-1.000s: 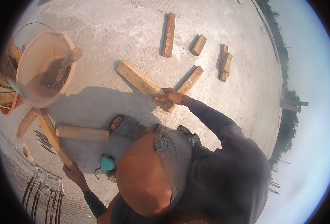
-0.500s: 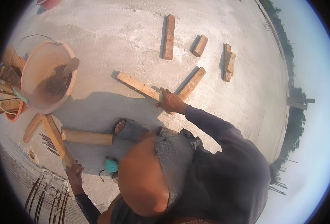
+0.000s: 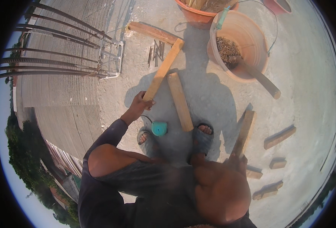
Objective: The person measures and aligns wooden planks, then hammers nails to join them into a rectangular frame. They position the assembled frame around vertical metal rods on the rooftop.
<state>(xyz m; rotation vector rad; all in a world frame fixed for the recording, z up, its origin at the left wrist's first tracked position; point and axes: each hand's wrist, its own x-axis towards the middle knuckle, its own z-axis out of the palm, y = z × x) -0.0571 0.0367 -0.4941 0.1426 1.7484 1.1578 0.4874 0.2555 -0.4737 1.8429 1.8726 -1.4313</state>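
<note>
From afar, I see the left hand (image 3: 139, 103) grip a long tan wooden batten (image 3: 163, 70) endwise, apparently steadying it; the right hand (image 3: 236, 162) clasps a squared brown timber (image 3: 245, 133).

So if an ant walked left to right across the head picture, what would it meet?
Steel bars → left hand → loose wooden piece in the shade → right foot → right hand → topmost loose wooden block at right.
</note>
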